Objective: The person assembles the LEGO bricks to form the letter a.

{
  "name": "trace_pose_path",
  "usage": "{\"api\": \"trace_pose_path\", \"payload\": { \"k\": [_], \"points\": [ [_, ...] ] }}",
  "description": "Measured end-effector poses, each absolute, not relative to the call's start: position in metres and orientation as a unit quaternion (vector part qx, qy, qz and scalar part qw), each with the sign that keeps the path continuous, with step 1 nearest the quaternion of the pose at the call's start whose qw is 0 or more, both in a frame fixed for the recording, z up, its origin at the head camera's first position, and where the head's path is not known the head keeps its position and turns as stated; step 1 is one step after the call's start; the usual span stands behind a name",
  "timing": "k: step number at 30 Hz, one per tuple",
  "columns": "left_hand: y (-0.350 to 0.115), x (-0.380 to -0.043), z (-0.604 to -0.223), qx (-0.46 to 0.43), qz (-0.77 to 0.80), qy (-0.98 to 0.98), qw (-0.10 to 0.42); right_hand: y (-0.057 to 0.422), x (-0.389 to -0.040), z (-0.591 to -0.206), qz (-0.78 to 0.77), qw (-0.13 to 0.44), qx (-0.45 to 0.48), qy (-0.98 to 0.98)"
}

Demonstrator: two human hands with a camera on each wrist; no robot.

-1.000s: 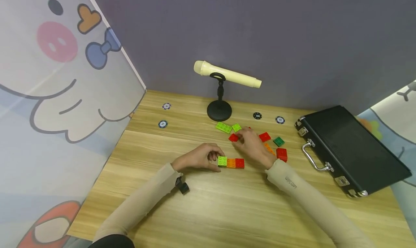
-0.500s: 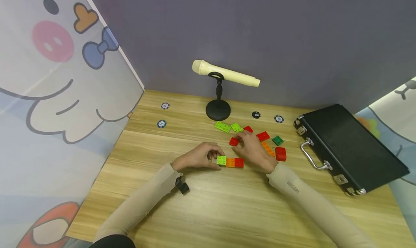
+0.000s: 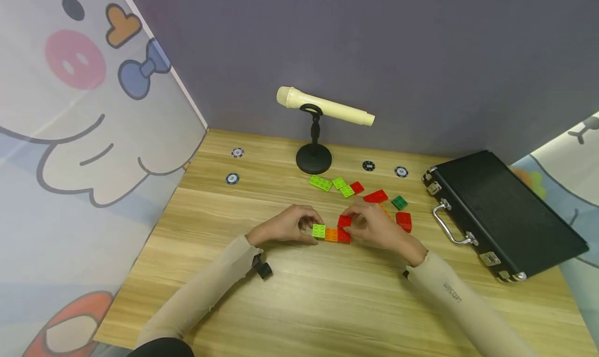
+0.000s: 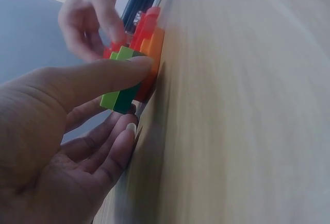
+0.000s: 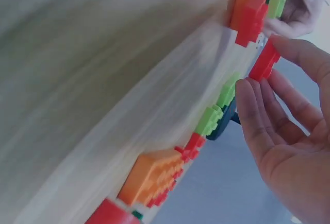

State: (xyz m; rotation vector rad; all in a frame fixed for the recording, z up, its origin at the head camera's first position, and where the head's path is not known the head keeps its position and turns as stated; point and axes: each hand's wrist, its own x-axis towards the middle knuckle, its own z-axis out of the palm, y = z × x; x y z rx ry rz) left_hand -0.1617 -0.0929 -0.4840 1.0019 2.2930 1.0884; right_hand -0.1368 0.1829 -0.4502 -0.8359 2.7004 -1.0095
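Note:
My left hand (image 3: 285,226) holds the left end of a low row of toy building bricks, thumb on the near side and fingers behind. There a lime brick (image 3: 318,231) sits on a dark green brick (image 4: 126,98), which is on an orange brick (image 3: 331,235). A red brick (image 3: 343,237) tops the right end. Between thumb and fingers, my right hand (image 3: 378,228) pinches another small red brick (image 5: 264,59), just behind the row's right end. In the right wrist view, a gap shows between this brick and the row.
Loose lime bricks (image 3: 320,183), an orange brick (image 5: 154,172), red bricks (image 3: 404,221) and a green brick (image 3: 400,202) lie behind and right of the row. Farther back are a microphone (image 3: 327,106) on a stand (image 3: 314,158) and poker chips (image 3: 368,166). A black case (image 3: 505,216) lies right.
My right hand has picked up the small red brick from among the loose bricks and brought it nearer, to the row's right end. My left hand has stayed at the row.

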Motion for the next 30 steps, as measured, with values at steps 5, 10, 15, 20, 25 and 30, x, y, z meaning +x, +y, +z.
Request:
{"api": "trace_pose_path", "payload": {
  "k": [5,10,15,20,25,30],
  "points": [
    [-0.094,-0.164,-0.485,0.363,0.39,0.822,0.201,0.19,-0.12,-0.445,-0.324,0.084,-0.29,0.897],
    [-0.094,-0.165,-0.486,0.368,0.386,0.824,0.192,0.188,-0.114,-0.448,-0.303,0.079,-0.295,0.903],
    [-0.094,-0.164,-0.487,0.368,0.39,0.821,0.197,0.183,-0.111,-0.453,-0.296,0.058,-0.309,0.902],
    [-0.093,-0.164,-0.487,0.369,0.393,0.819,0.195,0.179,-0.11,-0.454,-0.287,0.038,-0.314,0.905],
    [-0.095,-0.162,-0.489,0.374,0.387,0.822,0.187,0.177,-0.11,-0.454,-0.269,0.041,-0.321,0.907],
    [-0.093,-0.163,-0.489,0.378,0.397,0.815,0.186,0.178,-0.11,-0.455,-0.271,0.038,-0.323,0.906]
  ]
}}
